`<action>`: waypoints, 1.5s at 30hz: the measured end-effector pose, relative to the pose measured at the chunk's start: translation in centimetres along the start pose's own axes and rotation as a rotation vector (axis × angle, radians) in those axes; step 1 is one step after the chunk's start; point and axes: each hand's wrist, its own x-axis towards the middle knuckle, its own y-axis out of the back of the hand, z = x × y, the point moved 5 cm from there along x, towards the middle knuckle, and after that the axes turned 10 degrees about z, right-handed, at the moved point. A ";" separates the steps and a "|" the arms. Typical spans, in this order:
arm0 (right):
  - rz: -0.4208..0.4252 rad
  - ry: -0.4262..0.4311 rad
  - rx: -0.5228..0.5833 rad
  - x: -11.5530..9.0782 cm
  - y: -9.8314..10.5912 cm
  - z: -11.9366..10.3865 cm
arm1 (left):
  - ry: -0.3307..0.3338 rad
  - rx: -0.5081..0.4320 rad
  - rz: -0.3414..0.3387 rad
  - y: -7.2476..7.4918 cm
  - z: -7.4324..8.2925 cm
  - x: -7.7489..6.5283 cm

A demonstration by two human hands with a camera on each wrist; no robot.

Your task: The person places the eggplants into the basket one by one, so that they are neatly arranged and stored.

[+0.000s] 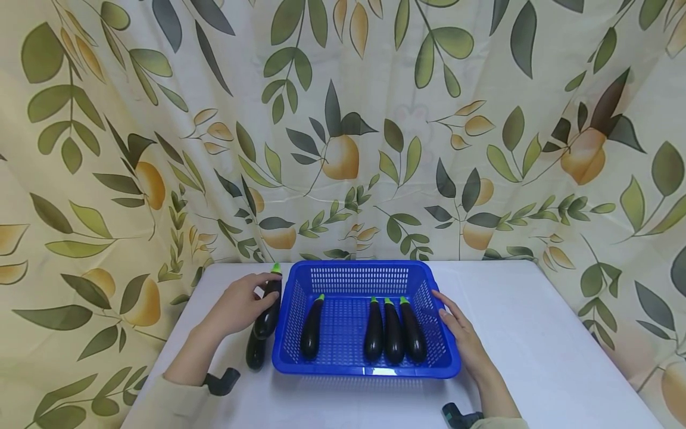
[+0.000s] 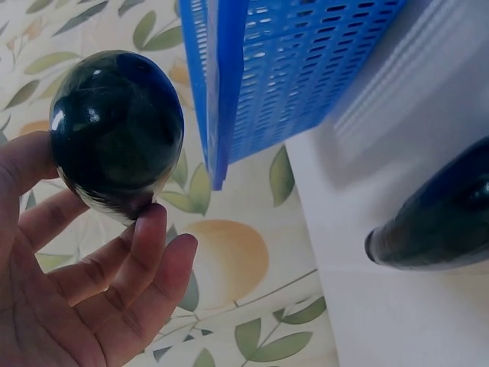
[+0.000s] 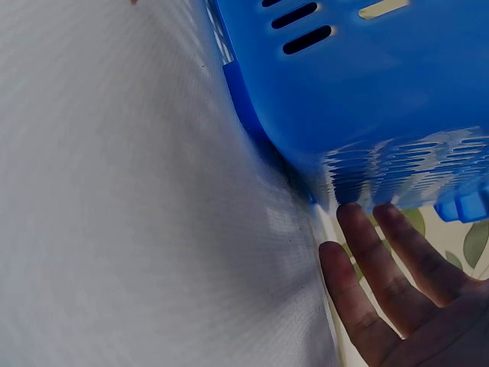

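Observation:
My left hand [image 1: 241, 305] grips a dark, glossy eggplant [image 1: 268, 316] just left of the blue basket [image 1: 367, 370], its green stem end pointing up and away. In the left wrist view its rounded end [image 2: 118, 126] sits between thumb and fingers, above the table. Beneath it, another eggplant [image 1: 256, 353] lies on the table. Inside the basket, one eggplant [image 1: 311, 330] rests at the left and three more [image 1: 393, 336] lie side by side at the right. My right hand [image 1: 465, 339] rests against the basket's right rim, fingers [image 3: 374, 248] nearly straight along the outer wall.
The basket stands on a white table [image 1: 514, 333], near its back edge. Behind and to the left hangs a curtain [image 1: 375, 179] printed with leaves and fruit. A dark camera mount [image 1: 221, 381] is on the left wrist, another [image 1: 458, 415] on the right.

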 end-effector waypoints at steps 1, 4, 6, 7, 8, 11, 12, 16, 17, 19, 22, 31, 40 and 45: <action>0.000 0.000 0.000 0.0 0.0 0.0 | -0.002 -0.001 0.001 0.0 0.1 0.0; 0.001 0.002 -0.003 0.0 0.0 -0.1 | -0.007 -0.003 0.002 -0.1 0.4 0.1; 0.001 0.003 -0.006 0.0 0.0 -0.1 | -0.007 -0.004 0.002 -0.1 0.6 0.1; 0.001 0.004 -0.007 0.0 0.0 -0.1 | -0.007 -0.004 0.003 -0.2 0.7 0.1; 0.002 0.005 -0.008 0.0 0.0 -0.1 | -0.007 -0.003 0.002 -0.2 0.8 0.1; 0.002 0.010 -0.009 0.0 0.1 -0.2 | -0.011 -0.007 0.000 -0.3 1.1 0.2; 0.003 0.009 -0.007 0.0 0.0 -0.2 | -0.014 -0.008 0.000 -0.4 1.2 0.2; 0.001 0.001 -0.006 0.0 0.0 -0.3 | -0.027 -0.013 -0.006 -0.6 1.7 0.2; 0.001 -0.002 -0.006 0.0 0.0 -0.3 | -0.030 -0.012 -0.009 -0.7 1.8 0.2; -0.001 -0.006 -0.007 -0.1 -0.1 -0.3 | -0.034 -0.013 -0.013 -0.8 2.1 0.2; -0.003 -0.009 -0.005 -0.1 -0.1 -0.3 | -0.034 -0.011 -0.020 -1.1 2.4 0.2; -0.001 -0.012 -0.002 -0.2 -0.1 -0.1 | -0.044 -0.017 -0.026 -2.1 3.4 0.5; 0.001 0.000 -0.002 -0.1 -0.1 0.0 | -0.043 -0.039 -0.033 -2.9 4.5 0.7; 0.001 -0.010 -0.005 -0.1 0.0 0.0 | -0.053 -0.045 -0.021 -3.4 5.0 0.7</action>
